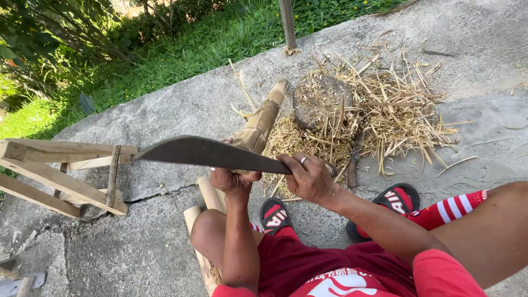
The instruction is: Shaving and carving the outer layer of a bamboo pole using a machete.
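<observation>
1. Bamboo pole (263, 121) is front and centre, leaning away from the person with its far end down by the pile of shavings and its near end up at the hands.
2. Left hand (234, 180) has its fingers (248, 177) wrapped tight round the near end of the pole, just under the blade.
3. Right hand (309, 177) is closed round the knife handle, fingers curled over the grip, with a ring on one finger. The handle itself is mostly hidden, only a bit pokes out on the far side.
4. Big knife (212, 154) lies crosswise over the top of the pole, the dark curved blade pointing off to the left and its edge sitting right at the pole's near end.
5. A flat round chopping block (320, 100) sits on the concrete floor (181, 104) past the pole, half buried in the pile of shavings (385, 110), which spreads out to the right.
6. More cut bamboo pieces (204, 201) lie by the left knee, touching the leg.
7. A rough wooden frame (63, 173) stands well off to the left, and grass (165, 49) runs along the far edge of the concrete.
8. Person is sitting, red shorts, red striped socks and black sandals (275, 214).
</observation>
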